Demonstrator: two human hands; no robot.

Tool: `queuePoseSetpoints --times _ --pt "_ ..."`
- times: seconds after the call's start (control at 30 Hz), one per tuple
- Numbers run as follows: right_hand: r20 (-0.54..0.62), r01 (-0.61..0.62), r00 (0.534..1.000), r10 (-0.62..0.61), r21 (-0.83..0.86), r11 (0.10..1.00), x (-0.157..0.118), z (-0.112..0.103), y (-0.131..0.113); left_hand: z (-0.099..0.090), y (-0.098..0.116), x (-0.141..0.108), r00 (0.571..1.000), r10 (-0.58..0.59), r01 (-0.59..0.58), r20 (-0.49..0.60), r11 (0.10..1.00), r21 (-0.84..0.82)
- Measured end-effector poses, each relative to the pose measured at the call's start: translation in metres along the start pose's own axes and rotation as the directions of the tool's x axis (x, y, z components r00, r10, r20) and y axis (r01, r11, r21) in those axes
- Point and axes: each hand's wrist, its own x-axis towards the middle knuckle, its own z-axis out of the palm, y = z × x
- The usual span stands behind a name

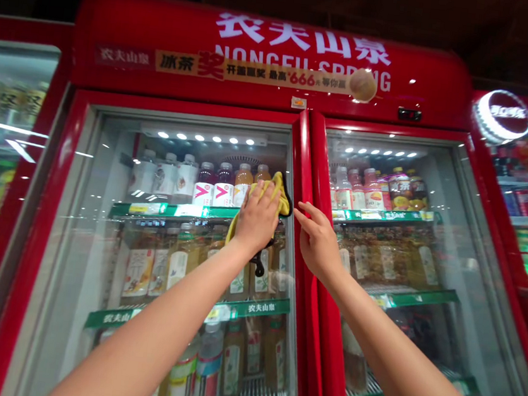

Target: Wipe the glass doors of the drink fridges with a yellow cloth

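Here's the left hand (258,215) up on the glass door (107,237), fingers extended and close together, laid flat over a yellow cloth (282,195) with a dark edge. The cloth sits against the pane at upper-shelf height, its corner just beside the red door frame (300,164). A broad, even palm looks right for this; pressure only at the fingertips would likely let the cloth bunch. Part of it sticks out past the fingers, so keeping that fold tucked and flat should give better contact near the border. Over on the other side, the right hand (320,241) is open, fingers slightly parted and pointing towards the meeting door frames; whether they touch, I can't tell. A light, steady hand suits that side, clear of the gap between the doors. The raised frame is the awkward bit, since its edge could catch the cloth. A dark loop (260,266) hangs below the left wrist, and it might snag; what it belongs to is unclear. Behind the pane stand bottles (204,185) on shelves with green strips (261,309), and with light streaks (26,150) on the glass at the far left, marks could be hard to pick out. More drinks fridges flank this one, a round lit sign (502,117) at the right.
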Motion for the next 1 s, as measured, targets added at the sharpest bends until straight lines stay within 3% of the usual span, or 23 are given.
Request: queuePoseSetpoints --times 0.13,0.27,0.37,0.5,0.6,0.67,0.73,0.83,0.9,1.0 --pt "-0.040 -0.071 0.997 0.070 -0.029 0.997 0.006 0.028 -0.001 -0.002 -0.002 0.026 0.996 0.075 -0.074 0.045 0.997 -0.038" --pt "-0.043 -0.124 0.992 0.119 -0.160 0.979 0.008 0.049 -0.006 -0.014 -0.032 0.044 0.990 -0.132 0.131 -0.041 0.991 -0.028" --pt "-0.023 -0.114 0.993 0.112 -0.281 0.953 0.005 0.055 -0.009 -0.016 -0.038 0.020 0.970 -0.222 0.222 -0.102 0.975 -0.005" --pt "0.022 -0.076 0.995 0.093 -0.404 0.912 0.002 0.055 -0.010 -0.011 -0.024 -0.010 0.999 -0.054 0.054 -0.007 0.999 -0.005" --pt "0.072 -0.029 0.995 0.072 -0.469 0.882 0.000 0.053 -0.010 -0.012 -0.029 -0.002 0.996 0.062 -0.060 0.063 0.998 -0.031" --pt "0.094 -0.003 0.994 0.057 -0.492 0.870 -0.002 0.053 -0.010 -0.018 -0.047 0.008 0.998 0.029 -0.027 0.048 0.999 -0.035" --pt "0.094 0.006 0.994 0.047 -0.500 0.866 -0.004 0.052 -0.010 -0.025 -0.069 0.010 0.996 -0.090 0.090 -0.019 0.996 -0.029" --pt "0.069 0.005 0.997 0.034 -0.496 0.868 -0.007 0.051 -0.011 -0.030 -0.089 -0.012 0.964 -0.243 0.243 -0.107 0.970 -0.014" --pt "0.070 0.030 0.998 0.004 -0.476 0.879 -0.008 0.053 -0.015 -0.030 -0.088 -0.031 0.969 -0.229 0.230 -0.090 0.973 0.006" --pt "0.109 0.083 0.993 -0.041 -0.412 0.907 -0.008 0.062 -0.025 -0.026 -0.076 -0.044 0.997 -0.075 0.075 0.005 0.997 0.014"
